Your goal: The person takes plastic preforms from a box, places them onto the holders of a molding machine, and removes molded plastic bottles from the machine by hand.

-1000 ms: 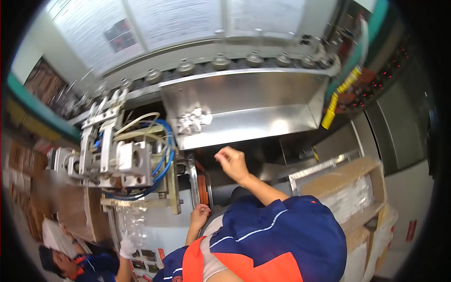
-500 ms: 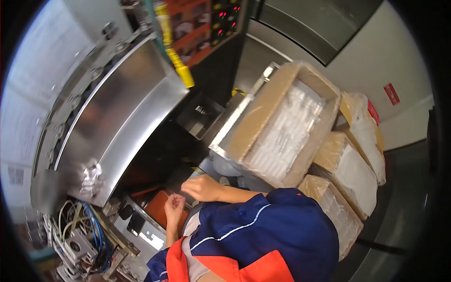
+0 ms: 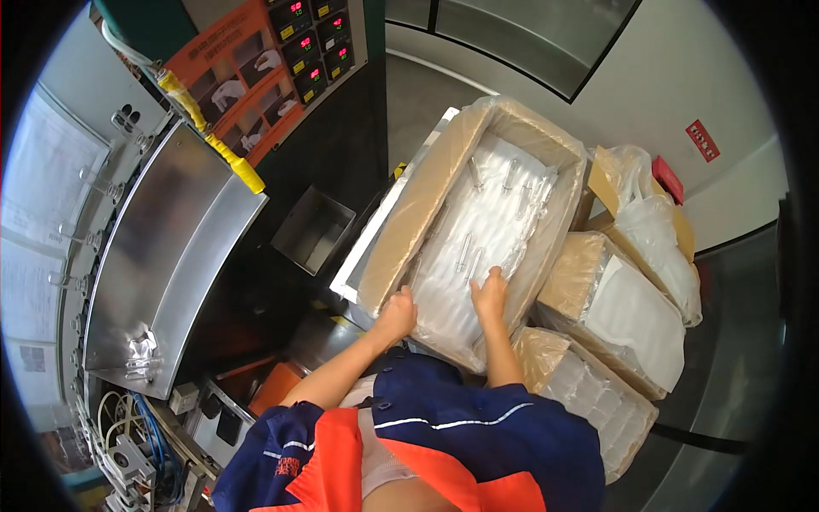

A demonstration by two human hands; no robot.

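Observation:
An open cardboard box (image 3: 408,232), lined with clear plastic, holds layers of small clear tubes (image 3: 483,229) and sits right in front of me. My left hand (image 3: 397,312) curls over the near edge of the box at its plastic lining. My right hand (image 3: 490,288) lies on the plastic-covered tubes inside the box, near its front end, fingers spread forward. Both forearms come up from my blue and orange jacket at the bottom of the view.
Three more plastic-lined cardboard boxes (image 3: 618,307) stand to the right of the open one. On the left is a slanted steel chute (image 3: 162,256) with a yellow-wrapped bar (image 3: 223,154). A panel of red displays (image 3: 316,43) is above, a small metal bin (image 3: 314,229) beside the box, and cables (image 3: 136,435) at lower left.
My view has swung from the machine's steel chute to the open box. Both hands have left the dark machine opening and now rest at the box.

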